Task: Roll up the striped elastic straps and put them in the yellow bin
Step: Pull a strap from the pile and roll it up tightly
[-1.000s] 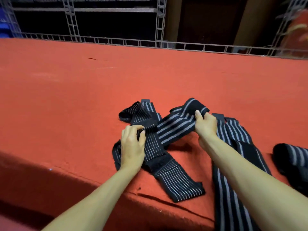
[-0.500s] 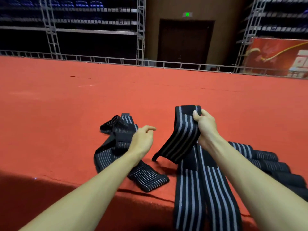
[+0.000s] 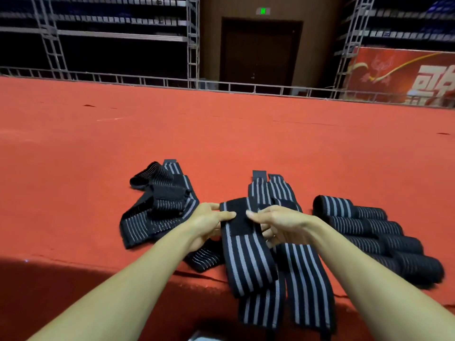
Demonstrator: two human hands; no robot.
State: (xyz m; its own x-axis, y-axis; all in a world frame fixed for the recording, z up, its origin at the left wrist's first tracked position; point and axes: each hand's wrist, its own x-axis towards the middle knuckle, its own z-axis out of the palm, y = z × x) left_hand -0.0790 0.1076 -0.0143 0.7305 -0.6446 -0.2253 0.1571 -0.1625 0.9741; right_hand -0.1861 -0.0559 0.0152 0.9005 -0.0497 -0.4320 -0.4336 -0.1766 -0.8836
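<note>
I see both hands pinching the plain black fuzzy end of a striped elastic strap (image 3: 242, 247), left hand (image 3: 209, 223) and right hand (image 3: 278, 223) thumbs nearly meeting; its ribbed black-and-grey length drapes over the worktop's (image 3: 246, 134) near edge. The worktop is red felt. Rolled straps (image 3: 374, 232) lie toward the right edge, a loose tangle (image 3: 160, 203) left. Metal trusses (image 3: 193, 40) stand behind.

Your left hand (image 3: 209, 223) and right hand (image 3: 278, 223) pinch the black end patch of one striped strap (image 3: 246, 254), which drapes over the red table (image 3: 221, 134) edge. Tangled straps (image 3: 157, 205) lie left; rolled straps (image 3: 374, 232) sit right.
</note>
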